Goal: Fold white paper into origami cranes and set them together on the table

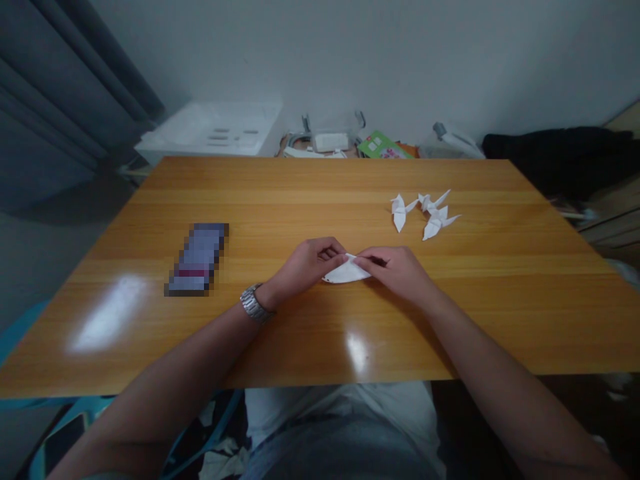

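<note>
A folded piece of white paper (345,272) lies on the wooden table (320,320) just in front of me. My left hand (305,267), with a metal watch (254,305) on its wrist, pinches the paper's left side with curled fingers. My right hand (397,268) pinches its right side, and the fingertips of both hands meet at the paper's top point. Three finished white paper cranes (425,212) rest further back on the right, apart from my hands.
A blurred-out flat rectangular object (197,259) lies on the table to the left of my hands. Behind the table's far edge are a white box (213,127), cables, a green packet (383,145) and dark cloth (555,157). A dark curtain hangs at the left.
</note>
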A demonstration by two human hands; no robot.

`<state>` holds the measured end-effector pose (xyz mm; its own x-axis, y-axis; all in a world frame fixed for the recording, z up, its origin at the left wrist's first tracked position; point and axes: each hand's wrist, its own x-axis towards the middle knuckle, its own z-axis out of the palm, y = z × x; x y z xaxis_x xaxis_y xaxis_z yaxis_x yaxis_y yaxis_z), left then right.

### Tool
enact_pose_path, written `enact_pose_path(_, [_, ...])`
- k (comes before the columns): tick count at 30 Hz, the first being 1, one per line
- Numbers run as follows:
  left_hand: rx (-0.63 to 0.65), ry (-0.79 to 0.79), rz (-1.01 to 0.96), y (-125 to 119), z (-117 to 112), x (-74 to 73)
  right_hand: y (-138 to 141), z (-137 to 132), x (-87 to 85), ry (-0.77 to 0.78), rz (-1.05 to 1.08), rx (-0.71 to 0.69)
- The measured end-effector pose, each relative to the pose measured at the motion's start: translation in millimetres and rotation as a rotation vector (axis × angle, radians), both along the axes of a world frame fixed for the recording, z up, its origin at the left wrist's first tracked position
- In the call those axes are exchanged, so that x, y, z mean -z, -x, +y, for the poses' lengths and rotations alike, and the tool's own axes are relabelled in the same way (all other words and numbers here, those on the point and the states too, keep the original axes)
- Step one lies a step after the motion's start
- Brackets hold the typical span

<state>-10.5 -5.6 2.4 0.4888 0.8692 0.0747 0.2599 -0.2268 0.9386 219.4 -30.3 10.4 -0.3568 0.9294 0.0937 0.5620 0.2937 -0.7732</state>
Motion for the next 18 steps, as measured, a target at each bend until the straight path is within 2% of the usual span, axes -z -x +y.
enact_pose_path(3, [-0.029,-0.017,-0.001,2.3,3.4,0.7,-3.3,2.2,-0.4,0.014,-0.013,0.013])
enact_pose_path(11, [0.061,0.068,0.009,4.2,3.3,11.4,-8.7,3.6,2.1,-0.008,-0.095,-0.085])
enact_pose_path(18, [0.063,0.056,0.015,5.1,1.0,4.2,-13.6,5.5,2.9,0.057,-0.033,-0.068])
